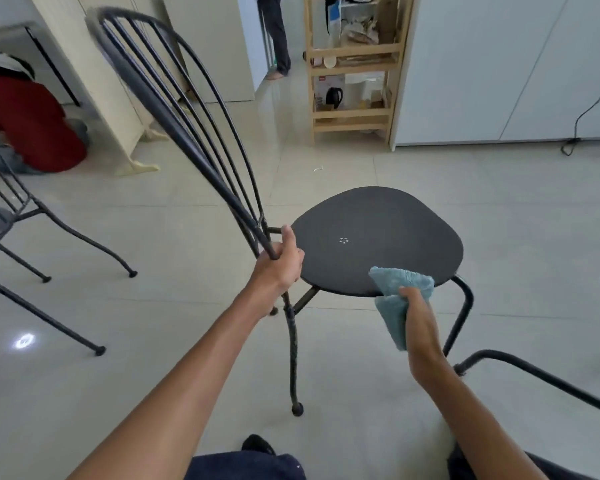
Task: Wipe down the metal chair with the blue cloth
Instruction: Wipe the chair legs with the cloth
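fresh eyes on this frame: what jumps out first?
The black metal chair with a rounded dark seat fills the centre, its tall wire backrest leaning up to the left. The left hand grips the frame at the backrest's base, while the right hand holds a folded blue cloth against the seat's near edge.

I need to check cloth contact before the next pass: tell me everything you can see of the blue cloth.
The blue cloth is a pale teal, fluffy, towel-like fabric, folded or bunched. The right hand grips it, fingers closed around its middle. Its upper part lies against the near rim of the dark chair seat; its lower part hangs below the seat edge beside the wrist. It looks clean, with no stains visible. The left hand does not touch it.
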Motion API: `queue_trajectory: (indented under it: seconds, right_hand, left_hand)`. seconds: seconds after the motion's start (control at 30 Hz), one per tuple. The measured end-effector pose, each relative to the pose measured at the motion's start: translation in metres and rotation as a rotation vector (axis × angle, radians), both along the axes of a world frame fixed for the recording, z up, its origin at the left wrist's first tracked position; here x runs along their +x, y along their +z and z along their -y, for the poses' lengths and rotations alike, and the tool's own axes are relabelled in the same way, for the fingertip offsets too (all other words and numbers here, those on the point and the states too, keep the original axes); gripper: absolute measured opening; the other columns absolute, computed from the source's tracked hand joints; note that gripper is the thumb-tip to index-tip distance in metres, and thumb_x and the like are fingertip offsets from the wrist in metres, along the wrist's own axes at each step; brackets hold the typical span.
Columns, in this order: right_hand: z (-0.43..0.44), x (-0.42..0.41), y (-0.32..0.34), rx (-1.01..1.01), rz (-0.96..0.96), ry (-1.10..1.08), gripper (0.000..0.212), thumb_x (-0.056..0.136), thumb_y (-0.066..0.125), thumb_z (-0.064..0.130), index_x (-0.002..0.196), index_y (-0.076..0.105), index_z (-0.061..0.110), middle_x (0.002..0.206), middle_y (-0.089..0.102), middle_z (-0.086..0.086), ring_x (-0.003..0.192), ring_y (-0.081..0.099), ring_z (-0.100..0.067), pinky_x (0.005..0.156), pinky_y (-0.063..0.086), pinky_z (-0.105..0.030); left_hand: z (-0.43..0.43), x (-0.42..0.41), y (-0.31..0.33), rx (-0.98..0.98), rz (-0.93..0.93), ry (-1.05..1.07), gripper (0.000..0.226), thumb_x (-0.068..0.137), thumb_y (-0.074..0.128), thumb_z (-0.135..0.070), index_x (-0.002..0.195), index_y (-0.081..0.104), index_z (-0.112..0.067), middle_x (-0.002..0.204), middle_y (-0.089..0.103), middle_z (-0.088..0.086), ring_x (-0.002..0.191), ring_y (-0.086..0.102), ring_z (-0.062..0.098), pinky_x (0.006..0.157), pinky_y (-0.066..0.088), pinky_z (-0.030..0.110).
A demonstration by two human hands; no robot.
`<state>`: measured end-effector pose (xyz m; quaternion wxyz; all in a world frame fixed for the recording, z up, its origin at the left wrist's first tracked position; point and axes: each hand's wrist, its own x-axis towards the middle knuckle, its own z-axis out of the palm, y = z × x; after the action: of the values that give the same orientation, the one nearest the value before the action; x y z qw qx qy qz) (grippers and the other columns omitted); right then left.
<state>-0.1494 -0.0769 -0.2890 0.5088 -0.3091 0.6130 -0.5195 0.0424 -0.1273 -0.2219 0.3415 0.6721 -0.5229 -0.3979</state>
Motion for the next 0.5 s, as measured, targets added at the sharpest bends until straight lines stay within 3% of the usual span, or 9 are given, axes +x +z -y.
queue_trajectory:
  seconds: [0.13,0.2,0.23,0.27,0.3,0.33,0.37,0.43,0.5]
  right_hand:
    - [-0.027,0.009,0.002,0.009,0.141,-0.022,0.029,0.100,0.042,0.026,0.089,0.063,0.009,0.084,0.069,-0.010,0.082,0.061,-0.020,0.069,0.047,-0.032]
    - [-0.035,0.014,0.001,0.044,0.209,-0.030,0.046,0.102,0.039,0.030,0.100,0.060,-0.011,0.098,0.065,-0.036,0.088,0.062,-0.045,0.077,0.052,-0.047]
    - [-0.037,0.016,0.000,0.045,0.238,-0.046,0.056,0.100,0.040,0.036,0.104,0.056,-0.019,0.103,0.057,-0.045,0.091,0.056,-0.055,0.084,0.049,-0.055]
    - [-0.037,0.016,0.000,0.033,0.254,-0.058,0.064,0.097,0.042,0.042,0.103,0.054,-0.021,0.102,0.053,-0.049,0.093,0.053,-0.060,0.088,0.046,-0.058]
    - [-0.036,0.014,-0.001,0.018,0.270,-0.073,0.068,0.096,0.043,0.047,0.102,0.054,-0.020,0.097,0.054,-0.047,0.095,0.053,-0.059,0.090,0.045,-0.056]
    - [-0.033,0.010,-0.002,0.009,0.291,-0.082,0.069,0.098,0.042,0.047,0.106,0.052,-0.020,0.110,0.050,-0.051,0.101,0.054,-0.058,0.089,0.047,-0.051]
    - [-0.031,0.010,-0.003,0.009,0.304,-0.071,0.066,0.102,0.037,0.046,0.110,0.052,-0.018,0.119,0.050,-0.046,0.106,0.055,-0.054,0.088,0.049,-0.044]
    - [-0.023,0.014,-0.003,0.027,0.271,-0.026,0.061,0.104,0.029,0.049,0.118,0.053,-0.006,0.126,0.048,-0.036,0.112,0.056,-0.041,0.095,0.047,-0.047]
    - [-0.009,0.028,-0.004,0.008,0.176,0.040,0.063,0.102,0.025,0.057,0.119,0.054,0.004,0.125,0.056,-0.032,0.115,0.056,-0.041,0.094,0.047,-0.049]
  left_hand:
    - [0.018,-0.048,0.021,0.034,-0.067,-0.027,0.061,0.097,0.013,-0.061,0.054,0.021,-0.019,0.037,0.021,-0.010,0.032,0.021,0.011,0.044,0.022,0.025]
    - [0.030,-0.063,0.032,0.085,-0.130,-0.005,0.058,0.098,0.013,-0.061,0.060,0.030,-0.019,0.035,0.020,-0.012,0.033,0.017,0.011,0.038,0.019,0.021]
    - [0.036,-0.069,0.036,0.107,-0.160,-0.001,0.061,0.097,0.014,-0.061,0.069,0.044,-0.016,0.035,0.020,-0.012,0.032,0.016,0.010,0.037,0.018,0.020]
    - [0.041,-0.072,0.043,0.122,-0.183,0.026,0.054,0.097,0.014,-0.061,0.081,0.028,-0.011,0.034,0.021,-0.012,0.030,0.016,0.010,0.036,0.018,0.019]
    - [0.048,-0.074,0.045,0.116,-0.216,0.063,0.084,0.097,0.015,-0.059,0.108,0.051,0.016,0.032,0.021,-0.011,0.028,0.016,0.009,0.034,0.018,0.019]
    - [0.055,-0.076,0.049,0.117,-0.214,0.077,0.063,0.099,0.016,-0.057,0.079,0.051,-0.009,0.031,0.022,-0.011,0.026,0.016,0.010,0.034,0.018,0.018]
    - [0.061,-0.074,0.051,0.079,-0.252,0.105,0.057,0.100,0.015,-0.055,0.067,0.040,-0.015,0.031,0.021,-0.010,0.027,0.016,0.010,0.035,0.017,0.019]
    - [0.071,-0.067,0.057,0.062,-0.261,0.126,0.055,0.102,0.013,-0.050,0.059,0.027,-0.019,0.032,0.019,-0.008,0.030,0.013,0.012,0.039,0.015,0.022]
    - [0.081,-0.057,0.061,0.043,-0.271,0.158,0.057,0.103,0.012,-0.047,0.054,0.023,-0.019,0.035,0.018,-0.006,0.035,0.011,0.014,0.042,0.013,0.024]
